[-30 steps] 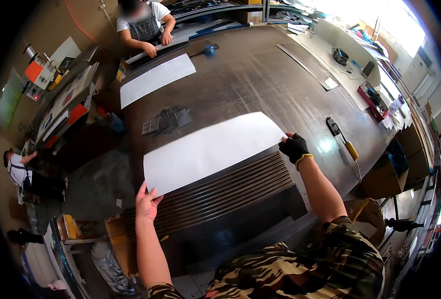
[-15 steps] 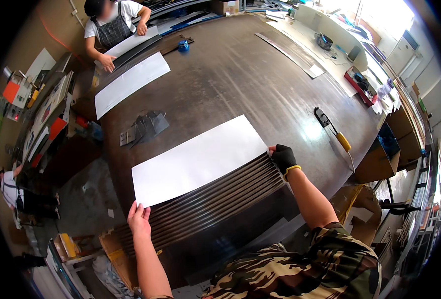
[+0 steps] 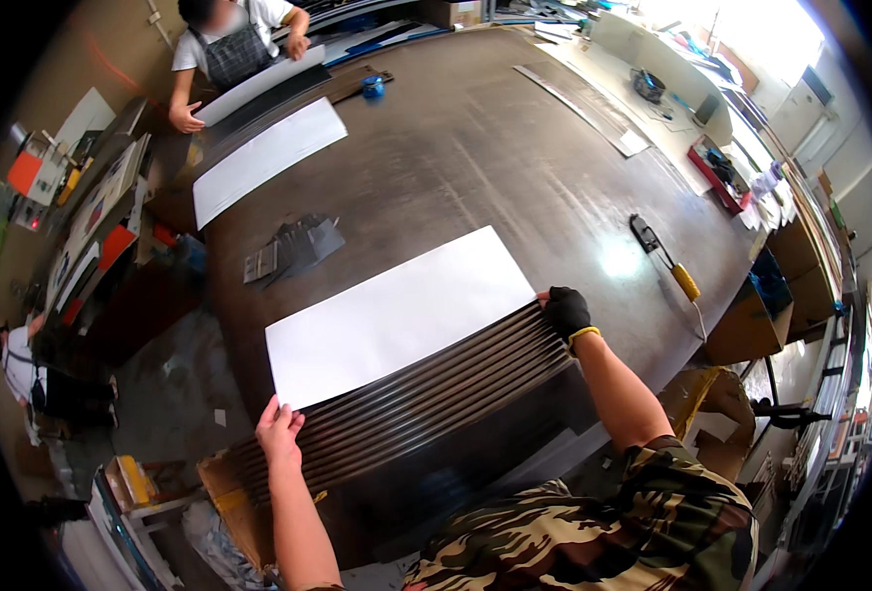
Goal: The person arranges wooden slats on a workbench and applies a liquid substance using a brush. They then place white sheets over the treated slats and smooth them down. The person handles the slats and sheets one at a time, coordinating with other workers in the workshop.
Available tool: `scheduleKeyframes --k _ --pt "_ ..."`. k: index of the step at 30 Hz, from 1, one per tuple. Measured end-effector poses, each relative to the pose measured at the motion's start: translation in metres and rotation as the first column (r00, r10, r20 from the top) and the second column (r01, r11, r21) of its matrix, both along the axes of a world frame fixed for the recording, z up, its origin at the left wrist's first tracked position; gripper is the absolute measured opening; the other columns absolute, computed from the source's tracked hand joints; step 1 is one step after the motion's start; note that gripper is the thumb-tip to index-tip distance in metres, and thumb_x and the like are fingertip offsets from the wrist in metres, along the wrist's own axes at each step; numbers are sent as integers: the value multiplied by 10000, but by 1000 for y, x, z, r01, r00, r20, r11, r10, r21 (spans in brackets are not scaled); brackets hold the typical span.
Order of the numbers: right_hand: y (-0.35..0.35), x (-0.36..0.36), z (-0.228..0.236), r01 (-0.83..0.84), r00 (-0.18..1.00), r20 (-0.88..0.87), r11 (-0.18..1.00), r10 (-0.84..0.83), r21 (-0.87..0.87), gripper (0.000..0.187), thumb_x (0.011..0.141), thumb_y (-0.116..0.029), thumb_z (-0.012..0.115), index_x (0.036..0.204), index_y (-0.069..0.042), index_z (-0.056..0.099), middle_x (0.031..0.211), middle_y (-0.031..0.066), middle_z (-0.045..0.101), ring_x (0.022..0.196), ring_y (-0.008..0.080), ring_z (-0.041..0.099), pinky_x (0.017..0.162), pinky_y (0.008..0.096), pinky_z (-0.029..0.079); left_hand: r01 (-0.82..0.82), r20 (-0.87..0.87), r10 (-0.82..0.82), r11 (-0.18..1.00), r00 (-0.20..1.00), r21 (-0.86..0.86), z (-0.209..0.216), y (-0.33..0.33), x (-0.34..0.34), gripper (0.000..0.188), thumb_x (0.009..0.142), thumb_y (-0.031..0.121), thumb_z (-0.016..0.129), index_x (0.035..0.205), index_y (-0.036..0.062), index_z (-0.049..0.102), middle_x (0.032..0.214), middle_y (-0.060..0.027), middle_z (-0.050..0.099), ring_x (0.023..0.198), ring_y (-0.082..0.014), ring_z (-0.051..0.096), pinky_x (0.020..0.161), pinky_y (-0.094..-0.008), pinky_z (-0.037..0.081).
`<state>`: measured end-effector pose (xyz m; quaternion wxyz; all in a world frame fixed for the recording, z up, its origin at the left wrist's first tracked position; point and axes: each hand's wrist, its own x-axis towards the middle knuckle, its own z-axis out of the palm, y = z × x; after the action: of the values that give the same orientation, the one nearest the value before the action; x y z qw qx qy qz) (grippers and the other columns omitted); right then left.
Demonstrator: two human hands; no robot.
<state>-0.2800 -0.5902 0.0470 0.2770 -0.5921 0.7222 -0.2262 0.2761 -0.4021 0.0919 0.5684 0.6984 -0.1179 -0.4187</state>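
Observation:
A large white sheet lies on the dark table, slanting up to the right. My bare left hand pinches its near left corner between thumb and fingers. At the near right corner, my right hand, in a black fingerless glove with a yellow cuff, has its fingers closed on the edge. Along the sheet's near side runs a row of dark, glossy parallel strips, apparently overlapping; the sheet's near edge borders them. Beyond the sheet is a loose pile of small dark plates.
Across the table a co-worker holds another white sheet. A second white sheet lies closer. A yellow-handled tool with a cord rests at right, a blue jar far off. Cardboard boxes stand beyond the right edge.
My hands keep their grip on the sheet's two near corners, and the whole view has shifted slightly. The co-worker's hands have moved apart along their sheet, which looks more tilted.

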Motion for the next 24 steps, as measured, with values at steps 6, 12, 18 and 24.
scheduleKeyframes --k 6,12,18,24 --pt "-5 5 -5 68 984 161 997 -72 29 257 812 -291 753 886 -45 746 782 147 726 738 243 697 721 354 533 128 435 -195 976 879 178 -25 3 19 409 850 35 748 1237 -63 658 910 -40 694 775 -98 612 705 -262 515" --pt "-9 7 -14 233 956 162 968 -246 91 275 799 -325 789 847 -59 740 752 132 714 706 242 679 697 371 521 119 619 -322 931 716 346 -31 4 15 368 830 171 771 1182 70 730 787 -53 694 715 -155 631 721 -322 515" --pt "-12 11 -8 259 951 140 959 -275 118 262 785 -295 808 831 -47 736 737 109 715 690 204 667 687 351 523 88 708 -401 896 581 435 -38 9 16 321 827 227 756 1141 157 759 846 -67 726 775 -244 681 763 -383 534" --pt "-9 19 5 265 951 135 958 -279 111 252 786 -268 814 823 -32 733 719 101 711 664 181 656 670 339 521 83 688 -412 885 598 458 -29 8 11 323 815 226 765 1129 153 761 834 -69 733 776 -245 692 773 -381 537"
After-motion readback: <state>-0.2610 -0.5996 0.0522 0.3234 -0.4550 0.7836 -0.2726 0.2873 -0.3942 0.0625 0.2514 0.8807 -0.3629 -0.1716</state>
